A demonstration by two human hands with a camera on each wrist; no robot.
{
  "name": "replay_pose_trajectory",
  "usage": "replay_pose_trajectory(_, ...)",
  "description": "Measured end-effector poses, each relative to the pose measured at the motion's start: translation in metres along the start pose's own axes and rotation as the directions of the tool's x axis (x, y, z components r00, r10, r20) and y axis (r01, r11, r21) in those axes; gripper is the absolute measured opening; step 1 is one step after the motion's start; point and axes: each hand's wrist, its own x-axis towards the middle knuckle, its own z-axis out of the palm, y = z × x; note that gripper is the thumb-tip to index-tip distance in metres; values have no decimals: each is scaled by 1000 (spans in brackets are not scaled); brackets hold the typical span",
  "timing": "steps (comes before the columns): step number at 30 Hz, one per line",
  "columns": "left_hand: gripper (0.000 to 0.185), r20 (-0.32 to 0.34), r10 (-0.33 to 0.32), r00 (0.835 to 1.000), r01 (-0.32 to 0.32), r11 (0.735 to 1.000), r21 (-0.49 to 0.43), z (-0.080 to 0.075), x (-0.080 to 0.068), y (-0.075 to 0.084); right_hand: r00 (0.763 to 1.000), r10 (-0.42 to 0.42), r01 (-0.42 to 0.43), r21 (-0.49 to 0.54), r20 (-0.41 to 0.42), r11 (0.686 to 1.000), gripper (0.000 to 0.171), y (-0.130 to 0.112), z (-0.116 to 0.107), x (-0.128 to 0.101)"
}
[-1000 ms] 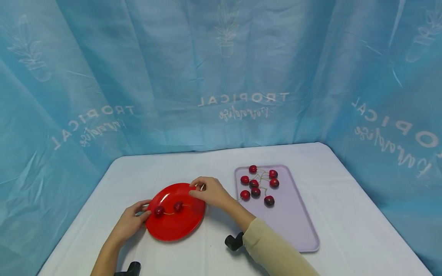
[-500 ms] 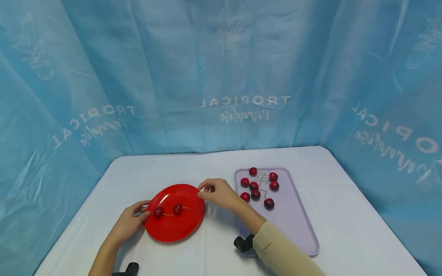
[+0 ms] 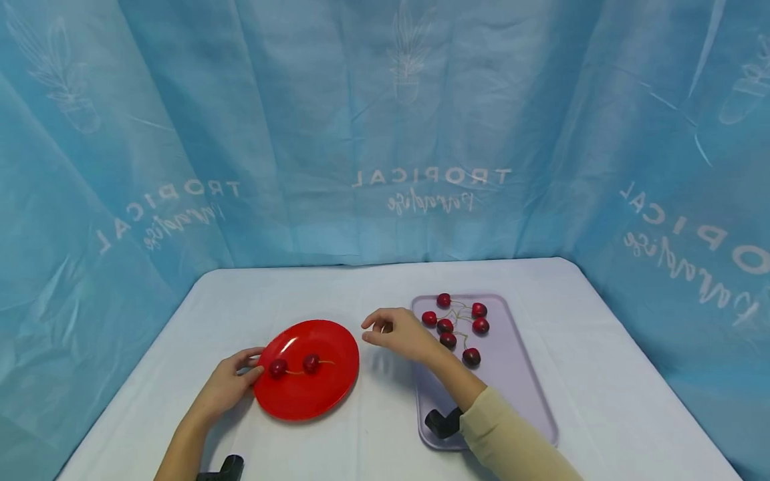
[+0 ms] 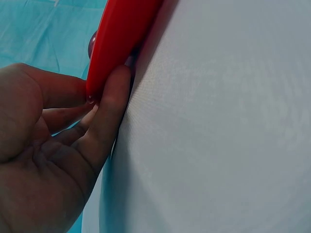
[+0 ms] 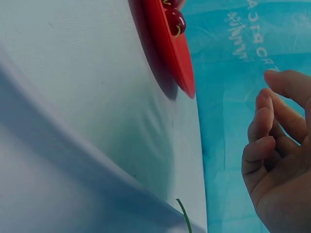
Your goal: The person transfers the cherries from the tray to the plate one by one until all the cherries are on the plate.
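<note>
A red plate (image 3: 307, 397) lies on the white table and carries two dark red cherries (image 3: 277, 367) joined by a stem. My left hand (image 3: 249, 371) pinches the plate's left rim; in the left wrist view the thumb lies on the rim of the plate (image 4: 121, 34) with a finger (image 4: 109, 102) under it. My right hand (image 3: 375, 332) hovers above the cloth between the plate and a lilac tray (image 3: 511, 394), fingers (image 5: 265, 141) loosely curled and holding nothing. Several cherries (image 3: 448, 326) with green stems lie at the tray's far end.
A blue curtain (image 3: 385, 133) printed "TROPICAL" hangs round the back and both sides of the white table (image 3: 337, 287). The tray's near half holds no fruit. Black wrist camera mounts (image 3: 442, 422) show near my forearms.
My right hand has let go of the plate's right rim and moved right, toward the tray. The left hand and the plate have stayed put.
</note>
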Motion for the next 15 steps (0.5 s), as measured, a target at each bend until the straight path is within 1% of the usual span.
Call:
replay_pose_trajectory(4, 51, 6, 7, 1000, -7, 1000, 2, 1, -1, 1, 1000, 6, -6, -2, 5, 1000, 20, 0, -4, -3)
replay_pose_trajectory(9, 51, 6, 1, 1000, -1, 1000, -7, 0, 0, -2, 1000, 17, -17, -21, -5, 1000, 22, 4, -12, -8)
replay_pose_trajectory(15, 51, 7, 1, 1000, -1, 1000, -17, -2, 0, -4, 998, 20, -22, -31, -57, 999, 21, 8, -28, -14)
